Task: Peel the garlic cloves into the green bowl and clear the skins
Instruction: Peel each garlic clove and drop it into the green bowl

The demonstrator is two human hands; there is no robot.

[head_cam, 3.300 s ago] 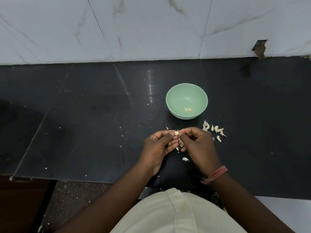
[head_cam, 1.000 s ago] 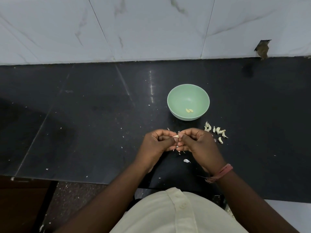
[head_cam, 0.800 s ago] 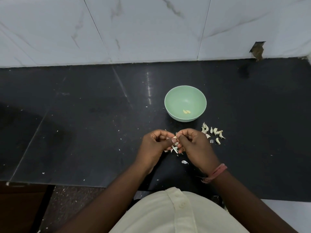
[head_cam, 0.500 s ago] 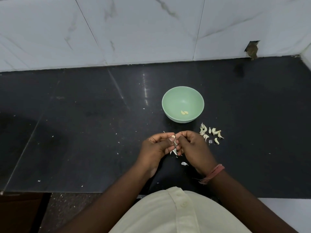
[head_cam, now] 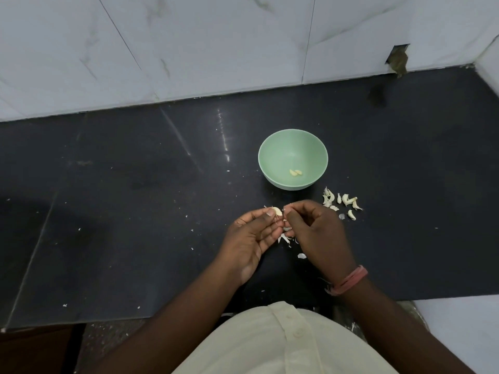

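I log: left hand (head_cam: pixel 252 233) grip – pinching garlic clove (head_cam: pixel 277 211) | right hand (head_cam: pixel 314 230) grip – pinching skin | green bowl (head_cam: pixel 272 147) at 12 o'clock on counter (head_cam: pixel 135 211)

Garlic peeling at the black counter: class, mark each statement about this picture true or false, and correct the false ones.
1. The green bowl holds two peeled cloves. True.
2. The left hand holds a garlic clove at its fingertips. True.
3. The unpeeled cloves lie left of the bowl. False: they lie on the counter to the bowl's near right.
4. The right hand is reaching into the bowl. False: it is in front of the bowl, fingertips pinching at the clove in the left hand.
5. Bits of skin lie on the counter under the hands. True.
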